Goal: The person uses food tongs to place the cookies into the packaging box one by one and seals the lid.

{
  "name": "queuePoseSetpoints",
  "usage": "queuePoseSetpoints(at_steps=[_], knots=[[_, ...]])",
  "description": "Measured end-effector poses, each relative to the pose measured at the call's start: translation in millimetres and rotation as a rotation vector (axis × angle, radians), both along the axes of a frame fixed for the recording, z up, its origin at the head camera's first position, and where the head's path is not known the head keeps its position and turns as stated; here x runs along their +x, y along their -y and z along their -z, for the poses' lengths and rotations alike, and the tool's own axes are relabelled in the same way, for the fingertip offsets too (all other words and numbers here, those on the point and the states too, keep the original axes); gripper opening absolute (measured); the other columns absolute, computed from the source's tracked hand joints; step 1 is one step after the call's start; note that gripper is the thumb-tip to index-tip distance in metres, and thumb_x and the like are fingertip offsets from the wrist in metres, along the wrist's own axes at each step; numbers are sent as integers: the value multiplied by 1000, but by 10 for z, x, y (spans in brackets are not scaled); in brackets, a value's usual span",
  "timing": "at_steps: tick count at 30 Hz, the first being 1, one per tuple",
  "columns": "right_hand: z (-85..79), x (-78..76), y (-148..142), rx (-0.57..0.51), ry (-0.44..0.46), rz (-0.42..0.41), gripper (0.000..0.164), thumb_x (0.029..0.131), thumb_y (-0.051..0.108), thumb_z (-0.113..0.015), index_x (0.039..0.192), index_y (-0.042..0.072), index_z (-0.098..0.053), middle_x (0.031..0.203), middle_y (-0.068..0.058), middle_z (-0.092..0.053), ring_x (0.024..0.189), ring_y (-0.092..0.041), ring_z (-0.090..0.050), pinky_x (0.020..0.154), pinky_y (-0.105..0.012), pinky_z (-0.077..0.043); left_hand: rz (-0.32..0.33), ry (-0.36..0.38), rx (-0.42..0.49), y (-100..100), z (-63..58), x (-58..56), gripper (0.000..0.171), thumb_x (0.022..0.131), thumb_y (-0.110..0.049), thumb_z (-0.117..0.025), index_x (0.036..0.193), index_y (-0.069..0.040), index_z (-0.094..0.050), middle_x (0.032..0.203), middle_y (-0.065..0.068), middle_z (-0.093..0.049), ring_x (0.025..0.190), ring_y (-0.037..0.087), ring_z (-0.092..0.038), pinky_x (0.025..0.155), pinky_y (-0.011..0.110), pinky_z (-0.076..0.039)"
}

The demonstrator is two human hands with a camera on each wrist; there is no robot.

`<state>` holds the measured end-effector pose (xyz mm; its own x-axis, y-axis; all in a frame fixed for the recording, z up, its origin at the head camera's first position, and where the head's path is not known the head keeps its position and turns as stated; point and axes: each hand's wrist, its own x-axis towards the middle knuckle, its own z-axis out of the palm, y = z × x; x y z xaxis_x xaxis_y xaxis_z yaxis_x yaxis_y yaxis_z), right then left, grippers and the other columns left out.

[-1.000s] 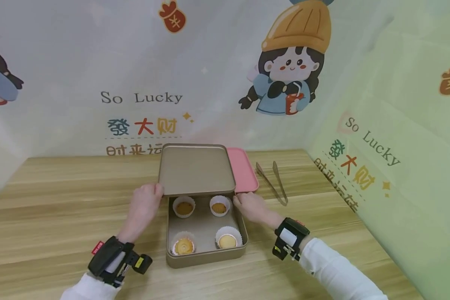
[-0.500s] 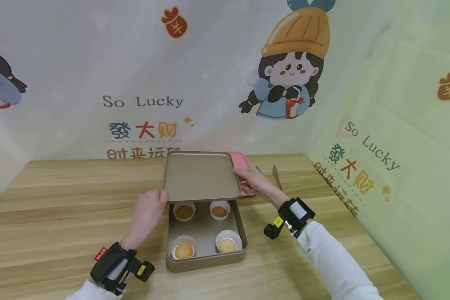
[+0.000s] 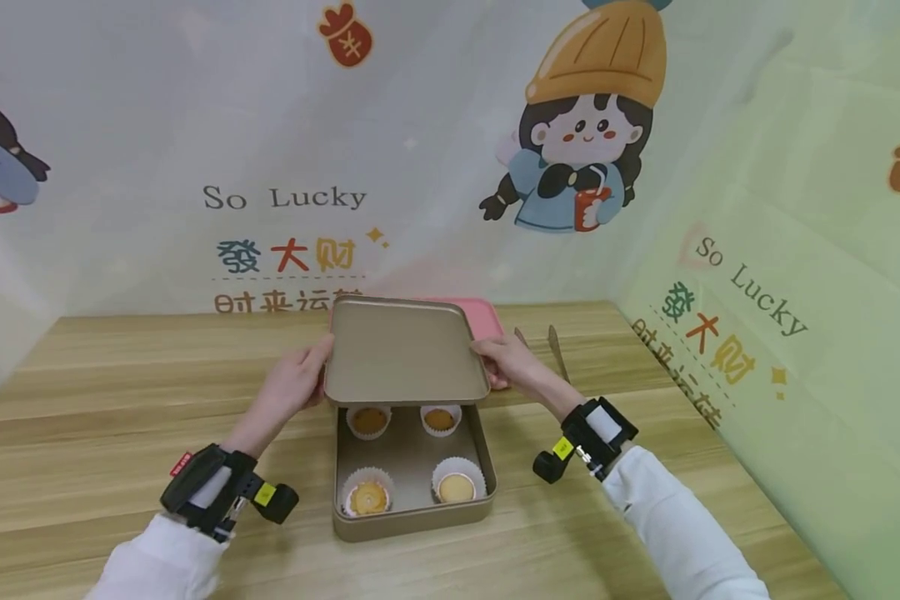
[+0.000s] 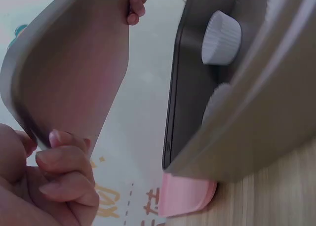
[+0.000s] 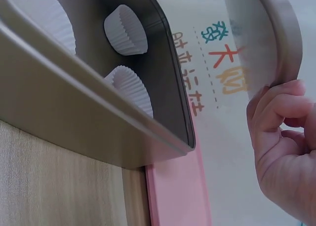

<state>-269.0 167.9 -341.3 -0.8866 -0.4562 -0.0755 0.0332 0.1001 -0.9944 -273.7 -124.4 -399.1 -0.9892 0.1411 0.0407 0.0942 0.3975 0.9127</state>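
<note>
A flat brownish-gold lid (image 3: 405, 354) is held up by both hands above the far part of a matching rectangular tin (image 3: 412, 522). My left hand (image 3: 296, 379) grips the lid's left edge; in the left wrist view the thumb and curled fingers (image 4: 64, 159) pinch its rim. On the right side, my right hand (image 3: 510, 360) pinches the opposite edge, its fingers (image 5: 281, 105) bent around the rim in the right wrist view. Inside the tin sit several small cakes in white paper cups, among them a pale one (image 3: 457, 487) and a golden one (image 3: 368, 497) at the front.
A pink tray (image 3: 483, 318) lies behind the tin, partly covered by the lid and right hand. Metal tongs (image 3: 558, 350) rest to its right, partly hidden by the right forearm. Beyond the wooden table (image 3: 157, 367) hangs a printed backdrop (image 3: 435, 150).
My right hand has moved up from the lid's near right corner to its right edge. The left hand has shifted higher along the left edge. The lid now hangs lifted and slightly tilted.
</note>
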Motion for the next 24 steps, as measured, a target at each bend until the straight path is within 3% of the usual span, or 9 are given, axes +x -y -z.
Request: queuePoseSetpoints(at_steps=[3, 8, 13, 16, 17, 19, 20, 23, 24], knots=[[-29, 13, -3, 30, 4, -9, 32, 78, 14, -33, 53, -5, -30, 38, -6, -30, 31, -11, -25, 32, -25, -16, 46, -47, 8, -104, -266, 156, 40, 76, -38, -27, 58, -4, -39, 40, 4, -33, 31, 13, -31, 30, 31, -27], [-29, 21, -3, 67, 27, -9, 29, 78, 15, -34, 56, -5, -33, 40, -5, -33, 33, -10, -29, 32, -21, -23, 10, -45, -86, -188, -532, 351, 36, 77, -30, -29, 57, -1, -38, 36, -1, -31, 29, 8, -29, 29, 24, -27], [1, 8, -2, 95, 32, 7, 26, 77, 18, -35, 63, -3, -38, 43, -5, -31, 34, -10, -28, 34, -21, -23, 8, -52, -192, -185, -577, 366, 35, 78, -27, -27, 57, -1, -39, 38, 0, -34, 31, 9, -32, 32, 24, -28], [38, -56, 6, 136, -52, 100, 30, 75, 24, -38, 59, -1, -35, 44, -5, -24, 34, -12, -21, 32, -24, -17, 3, -110, -248, -126, -478, 216, 37, 77, -35, -26, 61, -5, -41, 47, 3, -38, 37, 14, -33, 34, 27, -27], [180, -201, -41, 121, -106, 108, 31, 75, 27, -37, 59, 1, -36, 44, -4, -24, 34, -11, -21, 32, -23, -16, -13, -147, -261, -88, -385, 108, 38, 77, -38, -24, 63, -7, -41, 49, 4, -37, 38, 14, -32, 34, 29, -27], [315, -408, -113, 90, -166, 131, 33, 74, 32, -35, 66, 1, -42, 46, -7, -32, 34, -14, -27, 30, -25, -21, -43, -211, -298, -89, -479, 98, 40, 76, -40, -21, 70, -8, -44, 53, 7, -37, 41, 17, -32, 35, 31, -26], [470, -598, -198, 29, -173, 118, 33, 76, 32, -33, 71, 2, -44, 49, -8, -38, 37, -15, -33, 31, -26, -24, -53, -241, -273, -29, -374, -47, 40, 75, -41, -21, 71, -10, -44, 54, 6, -39, 41, 19, -33, 34, 33, -25], [576, -807, -324, -138, -152, 42, 41, 78, 34, -23, 98, 3, -40, 73, -12, -50, 56, -18, -47, 43, -26, -37, -34, -244, -78, 151, 21, -516, 39, 75, -42, -22, 90, -15, -46, 62, 6, -46, 46, 22, -40, 33, 39, -27], [495, -758, -309, -158, -109, 53, 45, 78, 36, -21, 103, 2, -36, 81, -16, -49, 63, -22, -47, 47, -31, -38, -9, -218, 22, 187, 127, -629, 39, 76, -40, -23, 96, -15, -45, 67, 8, -48, 51, 24, -42, 33, 39, -29]])
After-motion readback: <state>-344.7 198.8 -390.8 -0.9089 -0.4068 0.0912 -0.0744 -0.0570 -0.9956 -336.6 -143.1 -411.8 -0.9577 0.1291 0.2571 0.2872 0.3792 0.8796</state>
